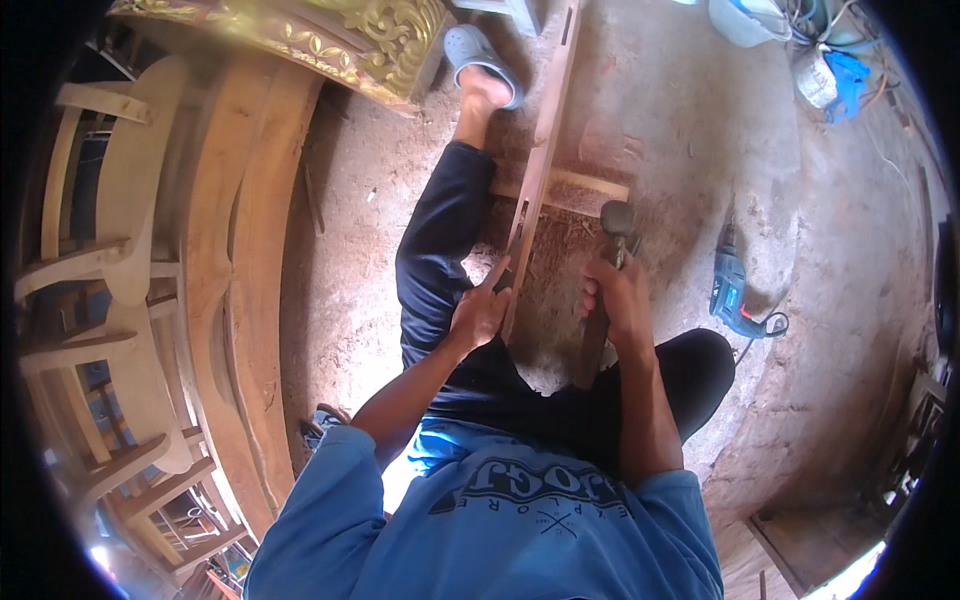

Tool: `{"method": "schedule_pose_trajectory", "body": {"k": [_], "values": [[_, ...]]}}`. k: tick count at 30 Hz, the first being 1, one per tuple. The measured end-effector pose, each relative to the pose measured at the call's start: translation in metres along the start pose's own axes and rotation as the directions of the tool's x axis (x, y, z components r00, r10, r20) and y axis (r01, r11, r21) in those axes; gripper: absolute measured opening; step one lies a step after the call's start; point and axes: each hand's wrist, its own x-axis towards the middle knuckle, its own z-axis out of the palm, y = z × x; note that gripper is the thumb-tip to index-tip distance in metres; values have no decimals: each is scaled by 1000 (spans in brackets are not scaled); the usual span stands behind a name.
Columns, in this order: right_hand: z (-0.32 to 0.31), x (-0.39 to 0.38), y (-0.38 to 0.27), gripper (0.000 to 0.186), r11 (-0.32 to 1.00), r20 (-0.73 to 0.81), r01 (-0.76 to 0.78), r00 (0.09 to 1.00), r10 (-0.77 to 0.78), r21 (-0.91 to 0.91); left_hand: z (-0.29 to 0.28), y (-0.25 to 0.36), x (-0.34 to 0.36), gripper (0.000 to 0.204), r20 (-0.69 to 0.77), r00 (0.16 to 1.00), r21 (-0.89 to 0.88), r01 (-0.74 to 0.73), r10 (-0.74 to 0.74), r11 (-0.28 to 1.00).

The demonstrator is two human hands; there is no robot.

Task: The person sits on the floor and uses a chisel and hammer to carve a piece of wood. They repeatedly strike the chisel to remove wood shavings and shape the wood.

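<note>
A long, narrow wooden bar [543,150] with slots cut into it runs away from me between my legs. It lies across a short wooden block [590,192] on the floor. My left hand [480,316] is closed around what looks like a chisel [516,243], its tip at the nearer slot in the bar. In my right hand [620,300], fingers wrapped round the handle, is a hammer [618,219] with a dark, rounded head, held just right of the bar. Wood chips lie scattered around the block.
A blue-green power drill [733,290] lies on the floor at the right. Thick planks [235,270] and wooden chair frames [120,260] stand along the left. A gold carved wooden piece [370,40] is at the far left, near my outstretched foot. A bucket [750,20] sits far right.
</note>
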Motion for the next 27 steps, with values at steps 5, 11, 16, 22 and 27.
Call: {"method": "schedule_pose_trajectory", "body": {"k": [5,11,16,22,27], "values": [[6,6,-2,12,1000,-8,-11,1000,11,-23,9,6,-1,67,-197,976,167,130,-96,977],[14,12,-1,11,998,-2,11,1000,-11,-69,6,15,9,76,-92,950,34,302,-298,953],[19,13,5,12,994,25,29,999,-27,-104,14,8,8,78,-115,964,7,244,-241,970],[24,13,9,12,990,74,53,996,-44,-131,39,-10,11,77,-239,959,-31,150,-153,988],[21,9,12,12,951,111,159,985,-133,-265,44,-6,14,71,-248,939,5,247,-239,969]]}}
